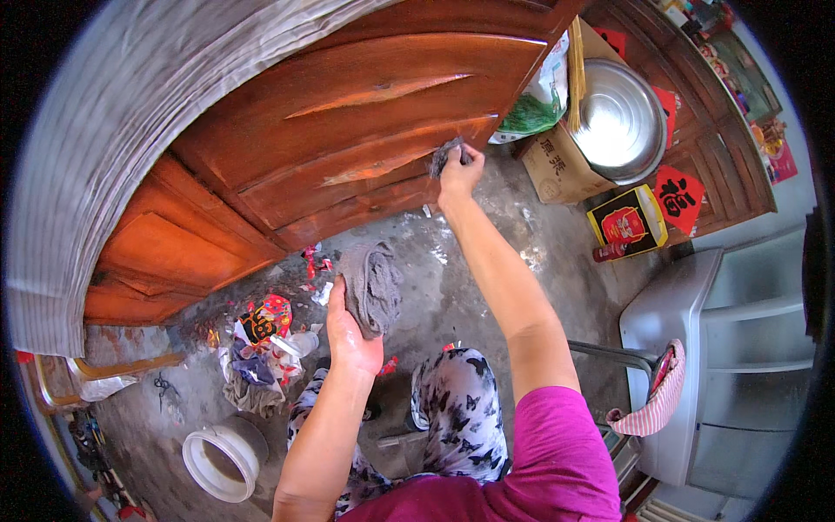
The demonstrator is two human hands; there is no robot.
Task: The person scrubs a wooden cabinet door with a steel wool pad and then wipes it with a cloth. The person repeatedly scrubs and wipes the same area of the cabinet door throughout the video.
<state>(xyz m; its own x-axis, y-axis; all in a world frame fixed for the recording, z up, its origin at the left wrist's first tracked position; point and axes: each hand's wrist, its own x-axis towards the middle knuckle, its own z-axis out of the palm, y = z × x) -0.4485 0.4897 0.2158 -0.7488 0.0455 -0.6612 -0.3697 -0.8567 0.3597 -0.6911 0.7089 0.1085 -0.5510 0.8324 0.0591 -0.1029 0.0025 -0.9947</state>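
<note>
Item 1: your right hand [458, 171], fingers curled tight over a small grey scrubbing pad [444, 157], pressed flat against the lower moulding of the wooden door [365, 113]. The arm is stretched nearly full; the pad sits ahead of the knuckles, toward the door's free edge.

Item 2: your left hand [350, 335], drawn back near your knees, fingers wrapped about a rolled grey cloth [372, 287] (its long axis running away from you, up toward the door). This hand is well apart from the panel; the right is the nearer by far.

Item 3: surroundings. Scraps of coloured paper [265, 322] on the concrete floor [452, 287], a white bucket [222, 457] lower left, a steel basin [619, 117] in a cardboard box [557, 170] at right.
</note>
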